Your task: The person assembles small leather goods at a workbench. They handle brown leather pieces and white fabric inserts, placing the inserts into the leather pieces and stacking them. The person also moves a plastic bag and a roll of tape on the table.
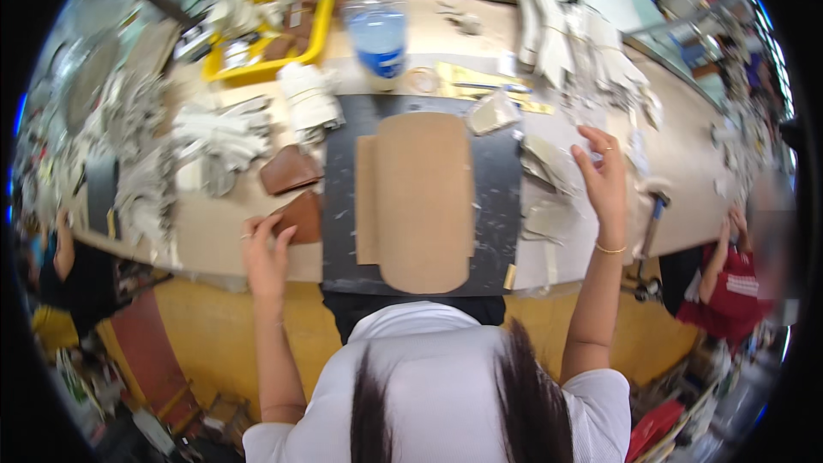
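Note:
A tan flat panel with rounded ends [426, 206] lies over a second, straight-edged tan piece [367, 206] on a black board [339, 150] in front of me. Left of the board, my left hand [267, 249] is at the near corner of a brown leather piece [302, 216], fingers parted; whether they touch it is unclear. Another folded brown leather piece [290, 170] lies just beyond. My right hand [603, 173] is held up right of the board, thumb and fingers apart with nothing between them, close to some pale grey folded pieces [549, 163].
Bundles of off-white pieces [219, 133] crowd the left side, more bundles [570, 39] the far right. A yellow basket [321, 30], a large bottle of clear liquid [377, 39] and a white block [493, 111] stand beyond the board. A hammer [656, 219] lies at right. Co-workers [729, 283] sit both sides.

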Available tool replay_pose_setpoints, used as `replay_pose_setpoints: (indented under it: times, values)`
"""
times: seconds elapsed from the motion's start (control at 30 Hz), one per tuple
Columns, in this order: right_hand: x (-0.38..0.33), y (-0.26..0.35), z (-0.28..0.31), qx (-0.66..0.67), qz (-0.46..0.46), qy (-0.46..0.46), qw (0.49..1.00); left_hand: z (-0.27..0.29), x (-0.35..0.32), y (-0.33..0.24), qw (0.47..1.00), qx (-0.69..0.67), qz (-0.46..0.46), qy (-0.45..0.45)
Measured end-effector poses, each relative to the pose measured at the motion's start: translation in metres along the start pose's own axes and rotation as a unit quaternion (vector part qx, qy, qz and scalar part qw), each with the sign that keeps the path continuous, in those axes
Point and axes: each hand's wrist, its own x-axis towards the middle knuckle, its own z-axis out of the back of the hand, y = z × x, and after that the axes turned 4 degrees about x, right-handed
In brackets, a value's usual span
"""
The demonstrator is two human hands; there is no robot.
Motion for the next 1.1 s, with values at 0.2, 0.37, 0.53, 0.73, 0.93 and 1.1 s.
replay_pose_setpoints:
  times: [0.2, 0.37, 0.53, 0.73, 0.93, 1.1]
  values:
    - [-0.059, -0.048, 0.038, 0.075, -0.103, 0.086, 0.988, 0.005, 0.021, 0.030, 0.978, -0.150, 0.068, 0.126]
    - [-0.081, -0.028, 0.035, 0.049, -0.101, 0.100, 0.989, 0.002, 0.034, 0.034, 0.973, -0.133, 0.073, 0.174]
    - [-0.089, -0.029, 0.018, -0.040, -0.030, 0.059, 0.997, 0.007, 0.037, 0.032, 0.967, -0.136, 0.095, 0.194]
    - [-0.104, -0.019, 0.006, -0.150, 0.035, -0.011, 0.988, 0.008, 0.022, 0.010, 0.994, -0.038, -0.025, 0.097]
    - [-0.108, -0.005, 0.006, -0.128, -0.056, 0.010, 0.990, 0.006, 0.010, -0.013, 0.987, -0.081, 0.121, 0.071]
    - [-0.108, -0.017, 0.009, -0.003, -0.101, 0.086, 0.991, 0.004, 0.010, 0.004, 0.972, -0.114, 0.172, 0.111]
